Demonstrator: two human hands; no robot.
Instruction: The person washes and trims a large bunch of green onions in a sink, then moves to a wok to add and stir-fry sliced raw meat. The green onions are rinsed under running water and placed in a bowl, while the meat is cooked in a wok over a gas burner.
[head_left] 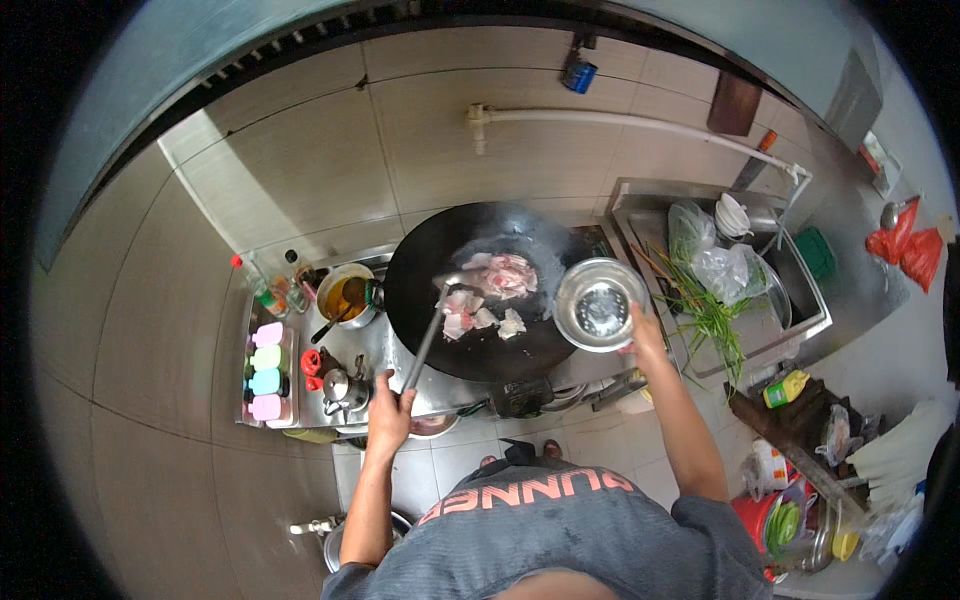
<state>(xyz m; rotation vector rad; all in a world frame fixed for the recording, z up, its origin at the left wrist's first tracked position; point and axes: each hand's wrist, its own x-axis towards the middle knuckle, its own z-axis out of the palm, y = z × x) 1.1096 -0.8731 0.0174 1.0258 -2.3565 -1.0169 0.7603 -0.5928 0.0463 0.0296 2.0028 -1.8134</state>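
A large black wok (415, 250) stands on the stove in front of me. Pale pink slices of raw-looking meat (508, 276) lie in it, mostly heaped at the middle, with some pieces lower down. My left hand (388, 416) is closed round the handle of a metal wok spatula (427, 345), whose blade is among the meat. My right hand (645, 340) grips the rim of a shiny steel bowl (570, 335) over the wok's right edge. The bowl's inside looks wet, and no meat shows in it.
Left of the wok are a pot (362, 318) of yellowish liquid with a ladle, glass bottles (268, 298), a small metal pitcher (346, 388) and a seasoning box (270, 385) with pastel lids. At right, green stalks (712, 315) and plastic bags (728, 272) lie by the sink (815, 318).
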